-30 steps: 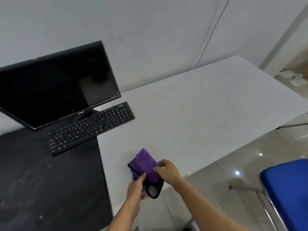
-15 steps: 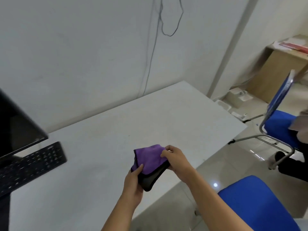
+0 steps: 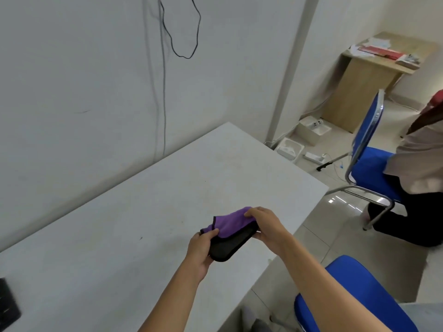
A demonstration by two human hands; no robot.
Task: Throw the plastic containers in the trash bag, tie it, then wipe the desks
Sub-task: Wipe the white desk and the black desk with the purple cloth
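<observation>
Cloth [image 3: 230, 230], purple over black, folded. Left hand [image 3: 201, 250] grips the near end, thumb on top. Right hand [image 3: 266, 226] curls over the far end. Held over the desk [image 3: 143, 212] near its front edge; contact unclear. Risk: the fold slips open under a one-handed wipe and bunches.

You have turned your head right: the monitor is gone from view, only a corner of the keyboard [image 3: 7, 305] shows at the left edge, and a chair [image 3: 366, 149] with a seated person [image 3: 417, 164] has come in on the right. Your left hand [image 3: 201, 248] and right hand [image 3: 266, 226] have drawn the cloth [image 3: 230, 226] out flatter between them.
</observation>
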